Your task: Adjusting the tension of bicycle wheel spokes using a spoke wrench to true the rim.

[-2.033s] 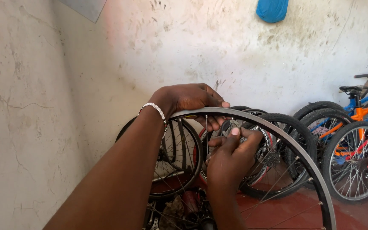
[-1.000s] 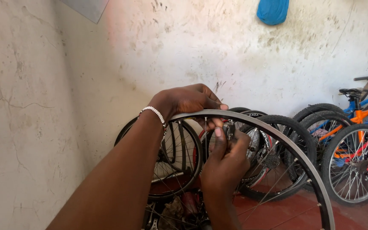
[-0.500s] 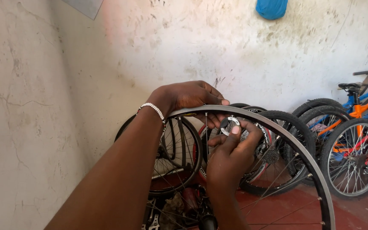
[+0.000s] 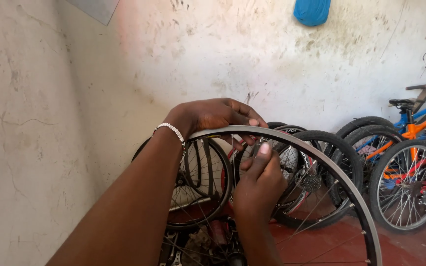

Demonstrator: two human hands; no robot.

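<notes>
A bare silver bicycle wheel rim point(image 4: 321, 157) with thin spokes stands upright in front of me. My left hand point(image 4: 208, 116), with a white bead bracelet on the wrist, grips the top of the rim from above. Just under the rim's top, inside the wheel, my right hand point(image 4: 260, 180) has thumb and fingers pinched on a spoke close to the rim. Whether a small tool is in those fingers is hidden by the hand.
Several tyred wheels point(image 4: 316, 172) lean against the stained white wall point(image 4: 183, 54) behind the rim. Orange and blue bicycles point(image 4: 415, 133) stand at the right. A blue object point(image 4: 312, 11) hangs high on the wall. The floor point(image 4: 400, 246) is red.
My right hand has rolled at the spoke: its fingers lifted to show a small silver piece, then closed again. The left hand stays on the rim.
</notes>
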